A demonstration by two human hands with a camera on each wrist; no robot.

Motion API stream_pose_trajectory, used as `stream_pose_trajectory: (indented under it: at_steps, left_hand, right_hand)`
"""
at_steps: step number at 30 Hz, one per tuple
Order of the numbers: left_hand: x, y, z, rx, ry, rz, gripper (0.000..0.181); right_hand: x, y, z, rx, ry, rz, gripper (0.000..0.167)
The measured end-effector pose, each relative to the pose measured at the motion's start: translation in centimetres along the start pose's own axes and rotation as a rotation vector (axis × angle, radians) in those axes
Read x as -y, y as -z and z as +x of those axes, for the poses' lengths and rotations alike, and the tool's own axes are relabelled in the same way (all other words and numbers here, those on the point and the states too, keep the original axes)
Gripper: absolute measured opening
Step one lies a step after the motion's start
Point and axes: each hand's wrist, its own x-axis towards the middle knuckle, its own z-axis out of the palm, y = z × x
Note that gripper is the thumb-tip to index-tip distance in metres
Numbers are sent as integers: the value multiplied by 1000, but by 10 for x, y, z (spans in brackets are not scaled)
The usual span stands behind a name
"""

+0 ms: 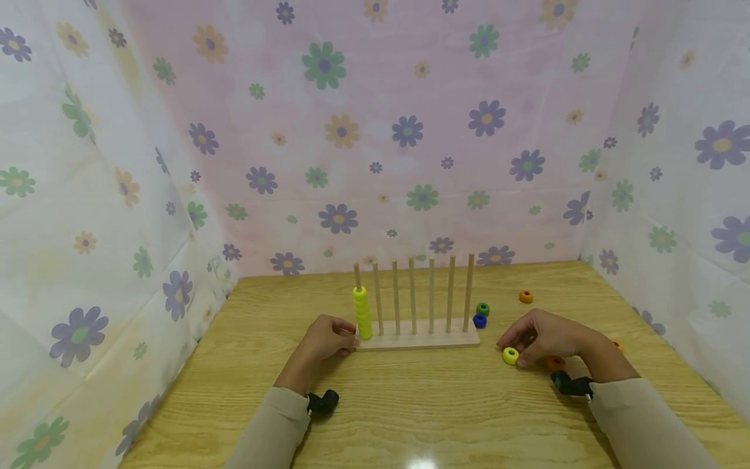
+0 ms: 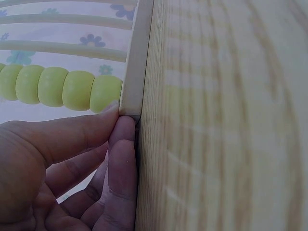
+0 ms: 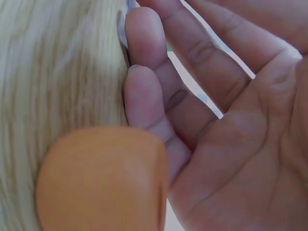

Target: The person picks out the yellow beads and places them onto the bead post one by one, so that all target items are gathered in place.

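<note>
A wooden bead stand with a row of upright pegs rests on the table. Several yellow beads are stacked on its leftmost peg; they also show in the left wrist view. My left hand pinches the left end of the stand's base between thumb and fingers. To the right of the stand, my right hand pinches a loose yellow bead between thumb and index finger, low over the table. The right wrist view hides that bead; curled fingers show there.
A green bead and a blue bead lie by the stand's right end. One orange bead lies farther back; another sits under my right hand, and a third is partly hidden behind the wrist. Flowered cloth surrounds the table.
</note>
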Motion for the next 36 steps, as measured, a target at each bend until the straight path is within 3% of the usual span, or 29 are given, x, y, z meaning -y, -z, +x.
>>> stream_pose_trajectory:
  at_steps: [12,30,36]
  left_hand:
    - [-2,0,0,-4,9,-8,30]
    - [2,0,1,0,10,0,31]
    - [1,-1,0,-1,7,-1,31]
  right_hand:
    - [4,0,1,-56,-22,-62,35]
    - [16,-3,4,-209,-140,-179,32]
    - [23,-5,10,-242,-126,-219,33]
